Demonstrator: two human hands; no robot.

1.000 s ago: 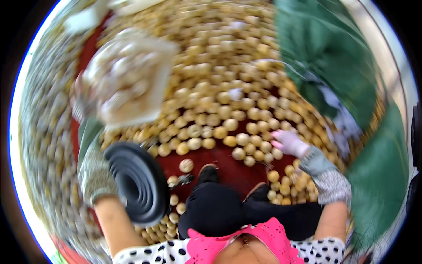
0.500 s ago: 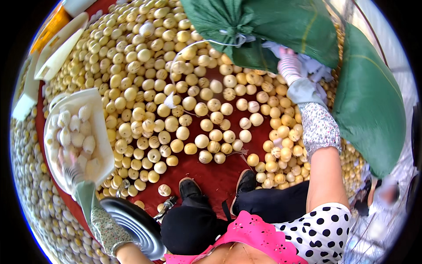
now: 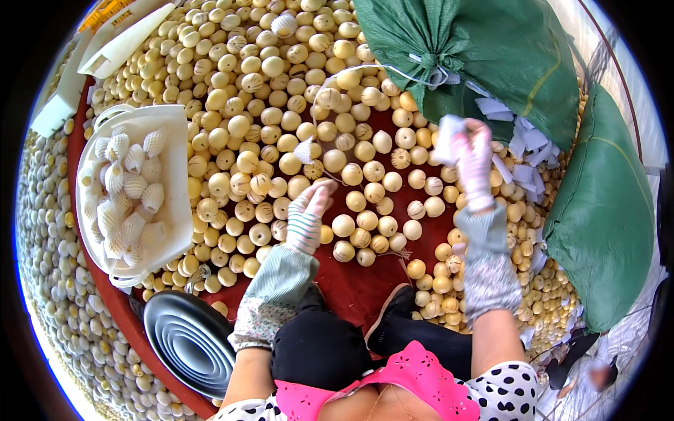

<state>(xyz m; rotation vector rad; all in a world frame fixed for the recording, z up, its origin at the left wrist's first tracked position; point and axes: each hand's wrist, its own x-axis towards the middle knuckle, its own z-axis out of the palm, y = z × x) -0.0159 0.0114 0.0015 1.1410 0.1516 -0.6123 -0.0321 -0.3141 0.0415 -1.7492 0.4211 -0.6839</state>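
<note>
My left hand [image 3: 309, 214], in a striped glove with bare fingertips, is over the loose yellow pepino melons [image 3: 342, 225]. Its fingers are drawn together; whether anything is between them is hidden. My right hand [image 3: 476, 158], also gloved, grips a flat white foam net sleeve [image 3: 448, 140] in front of the green sack. More such foam sleeves [image 3: 528, 144] spill beside the sack's lower edge. To my left, a white plastic basket [image 3: 175, 179] bears several melons wrapped in foam netting [image 3: 133, 186].
Two bulging green mesh sacks [image 3: 491, 49] [image 3: 604, 224] lie at the right, one tied with white cord. Melons cover much of the red ground sheet [image 3: 344, 281]. A round dark stool [image 3: 189, 340] is by my left knee. Behind the right sack is a person [image 3: 597, 375].
My left hand has left the basket and swung right over the loose melons. My right hand has drawn back from the sleeve pile with a foam sleeve. The view has shifted.
</note>
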